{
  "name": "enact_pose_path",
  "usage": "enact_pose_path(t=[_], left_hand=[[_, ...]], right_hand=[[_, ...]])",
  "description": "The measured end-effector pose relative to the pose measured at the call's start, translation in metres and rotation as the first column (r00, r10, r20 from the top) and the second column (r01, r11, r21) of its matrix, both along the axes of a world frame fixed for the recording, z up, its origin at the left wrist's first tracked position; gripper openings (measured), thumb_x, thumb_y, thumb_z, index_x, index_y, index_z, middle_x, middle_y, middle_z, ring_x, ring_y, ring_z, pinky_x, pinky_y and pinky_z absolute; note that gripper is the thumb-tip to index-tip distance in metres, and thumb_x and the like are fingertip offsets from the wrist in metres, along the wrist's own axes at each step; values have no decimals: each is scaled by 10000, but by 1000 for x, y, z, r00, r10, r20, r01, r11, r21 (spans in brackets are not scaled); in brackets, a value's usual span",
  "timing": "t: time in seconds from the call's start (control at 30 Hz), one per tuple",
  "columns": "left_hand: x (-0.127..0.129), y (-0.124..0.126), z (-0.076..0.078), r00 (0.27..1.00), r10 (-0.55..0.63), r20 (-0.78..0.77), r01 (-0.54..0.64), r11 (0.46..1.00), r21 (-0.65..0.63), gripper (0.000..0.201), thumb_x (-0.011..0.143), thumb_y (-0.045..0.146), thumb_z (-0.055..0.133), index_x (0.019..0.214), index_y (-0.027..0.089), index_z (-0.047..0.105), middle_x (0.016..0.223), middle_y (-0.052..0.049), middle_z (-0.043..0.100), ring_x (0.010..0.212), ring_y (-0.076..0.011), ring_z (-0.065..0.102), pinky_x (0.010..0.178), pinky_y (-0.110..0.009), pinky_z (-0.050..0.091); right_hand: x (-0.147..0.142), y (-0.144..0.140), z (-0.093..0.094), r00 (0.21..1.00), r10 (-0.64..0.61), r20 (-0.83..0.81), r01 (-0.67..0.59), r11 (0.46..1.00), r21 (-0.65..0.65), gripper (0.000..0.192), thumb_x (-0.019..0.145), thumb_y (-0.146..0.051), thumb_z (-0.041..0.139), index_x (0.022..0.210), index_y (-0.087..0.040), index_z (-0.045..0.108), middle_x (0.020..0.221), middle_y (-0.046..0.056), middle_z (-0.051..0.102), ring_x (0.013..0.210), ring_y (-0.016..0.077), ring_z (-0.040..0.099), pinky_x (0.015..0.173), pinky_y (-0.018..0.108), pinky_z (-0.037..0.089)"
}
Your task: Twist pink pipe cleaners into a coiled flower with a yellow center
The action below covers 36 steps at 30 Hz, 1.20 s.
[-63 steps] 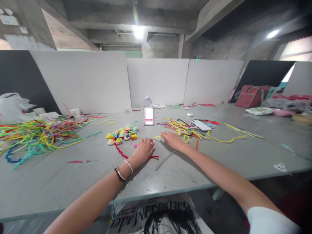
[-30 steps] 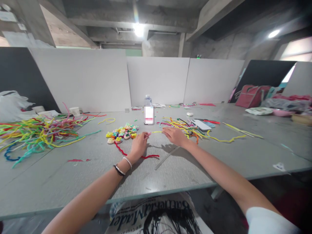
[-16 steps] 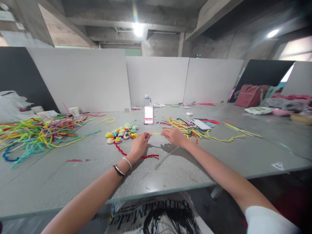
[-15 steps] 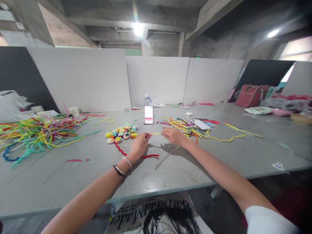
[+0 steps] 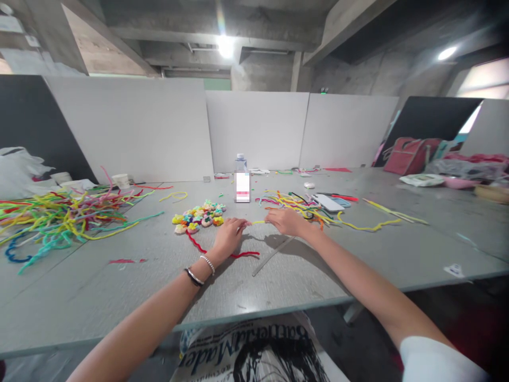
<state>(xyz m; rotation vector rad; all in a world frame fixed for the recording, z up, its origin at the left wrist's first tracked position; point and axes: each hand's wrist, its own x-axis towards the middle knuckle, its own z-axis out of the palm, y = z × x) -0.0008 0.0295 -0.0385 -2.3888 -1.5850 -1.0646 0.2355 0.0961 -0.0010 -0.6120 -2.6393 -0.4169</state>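
Left hand (image 5: 227, 236) and right hand (image 5: 287, 221) pinch a yellow pipe cleaner (image 5: 258, 222) stretched sideways between them, below the bottle (image 5: 242, 186).

bottle (image 5: 242, 182) stands behind the flower pile (image 5: 198, 216), on the table (image 5: 119, 286).

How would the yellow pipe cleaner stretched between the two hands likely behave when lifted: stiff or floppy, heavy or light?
The yellow pipe cleaner spans straight between the left hand and right hand, so it probably holds a shape. It looks thin and fuzzy, so likely very light and not slippery. Loose strands in the pile lie curved and kinked, suggesting it bends easily and stays bent.
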Motion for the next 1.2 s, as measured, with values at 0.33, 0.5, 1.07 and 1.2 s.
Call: enact_pose_path(t=[0.33,0.5,1.07,1.2], left_hand=[[2,4,1,948,-52,314,106,982,-156,269,859,271,482,1043,169,650,1046,-87,679,951,-193,614,853,-319,458],[3,4,3,908,-93,408,181,967,-182,298,857,307,472,1056,161,638,972,-74,696,884,-181,632,799,-289,472],[4,4,-1,942,-138,307,186,974,-130,305,876,358,468,1059,174,627,990,-81,683,898,-180,614,804,-289,468],[5,3,0,959,-105,262,142,982,-126,306,878,366,464,1055,180,630,1004,-81,682,915,-188,610,838,-308,457]], right_hand=[[-1,-1,1,997,32,-74,-29,999,41,257,909,-189,392,993,-184,634,955,67,683,875,181,626,713,275,445],[-1,0,0,993,61,-101,-55,996,68,249,908,-178,390,982,-173,628,948,70,684,891,187,630,732,293,462],[0,3,-1,995,-100,7,100,995,-9,231,888,-159,410,989,-187,616,968,63,666,853,168,607,684,248,389],[-1,2,-2,993,-109,43,110,994,-9,229,883,-159,412,984,-188,616,956,57,668,854,169,605,687,249,375]])
